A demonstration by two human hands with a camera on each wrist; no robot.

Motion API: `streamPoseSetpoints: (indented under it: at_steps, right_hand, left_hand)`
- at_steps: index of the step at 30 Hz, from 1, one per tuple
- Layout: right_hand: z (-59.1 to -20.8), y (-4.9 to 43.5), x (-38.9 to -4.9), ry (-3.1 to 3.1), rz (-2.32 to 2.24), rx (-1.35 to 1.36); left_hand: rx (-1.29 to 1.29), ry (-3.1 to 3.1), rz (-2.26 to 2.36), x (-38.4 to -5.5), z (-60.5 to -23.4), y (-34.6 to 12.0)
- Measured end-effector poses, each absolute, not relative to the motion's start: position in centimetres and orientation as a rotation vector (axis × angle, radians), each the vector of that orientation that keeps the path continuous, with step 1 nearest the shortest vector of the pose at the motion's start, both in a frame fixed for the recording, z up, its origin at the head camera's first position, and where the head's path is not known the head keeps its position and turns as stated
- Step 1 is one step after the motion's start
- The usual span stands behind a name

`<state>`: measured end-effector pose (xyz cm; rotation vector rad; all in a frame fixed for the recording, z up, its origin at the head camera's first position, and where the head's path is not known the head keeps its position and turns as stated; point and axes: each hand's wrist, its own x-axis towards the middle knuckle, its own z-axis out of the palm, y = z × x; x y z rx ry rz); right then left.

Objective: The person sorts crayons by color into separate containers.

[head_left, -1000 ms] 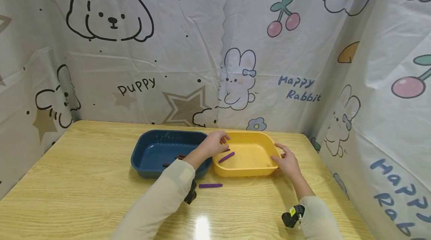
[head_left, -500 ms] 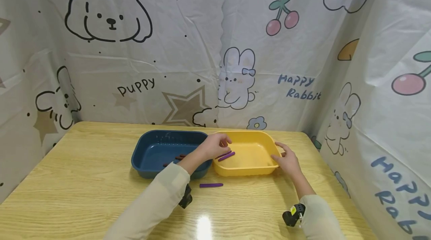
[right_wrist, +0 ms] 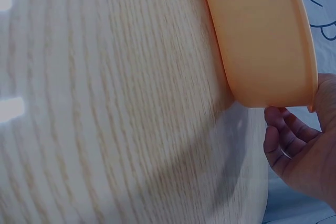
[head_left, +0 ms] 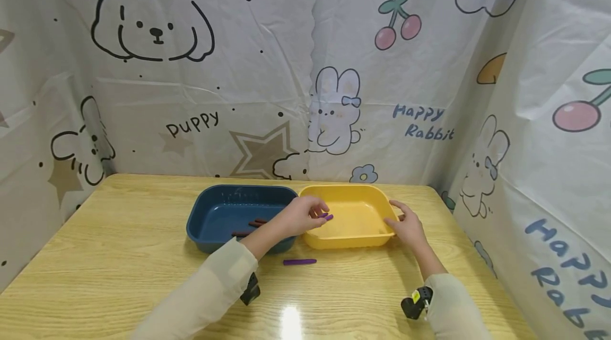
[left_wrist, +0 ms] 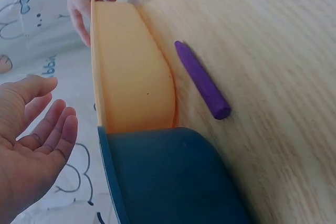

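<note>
My left hand [head_left: 302,215] hovers over the left end of a yellow plastic bin [head_left: 350,242], fingers loosely bent. In the left wrist view nothing lies between that hand's thumb and fingers. Purple crayons [head_left: 328,217] lie in the bin just beyond the fingertips, partly hidden by the hand. My right hand [head_left: 407,226] holds the bin's right end, thumb over the rim and fingers against the outside wall. Another purple crayon [head_left: 299,262] lies on the table in front of the bins; the left wrist view shows this crayon [left_wrist: 202,80] closely.
A dark blue bin [head_left: 210,244] stands against the yellow bin's left side. Several brown crayons [head_left: 241,234] lie in it, partly covered by my left forearm. Behind the wooden table [head_left: 119,255] hangs a printed white cloth [head_left: 267,64], which also runs along both sides.
My left hand has come lower and a little nearer to me over the yellow bin, now covering more of the purple crayons there. The right hand keeps its hold on the bin.
</note>
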<state>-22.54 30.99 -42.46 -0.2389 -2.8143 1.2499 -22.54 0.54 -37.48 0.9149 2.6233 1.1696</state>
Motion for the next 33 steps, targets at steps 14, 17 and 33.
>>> streamPoseSetpoints:
  at_steps: [14, 17, 33]
  right_hand:
    - [-42.4, 30.9, -22.6, -2.804, 1.259, -0.249]
    - [-42.5, 30.9, -22.6, -2.802, 1.257, -0.245]
    - [-42.4, 31.0, -22.6, -2.812, 1.266, -0.255]
  left_hand:
    - [1.057, 2.612, 1.112, -19.8, -38.6, -1.1]
    - [1.108, 2.6, 1.085, -19.2, -38.8, -1.7]
    - [1.242, 2.621, 0.805, -16.4, -41.6, -4.4]
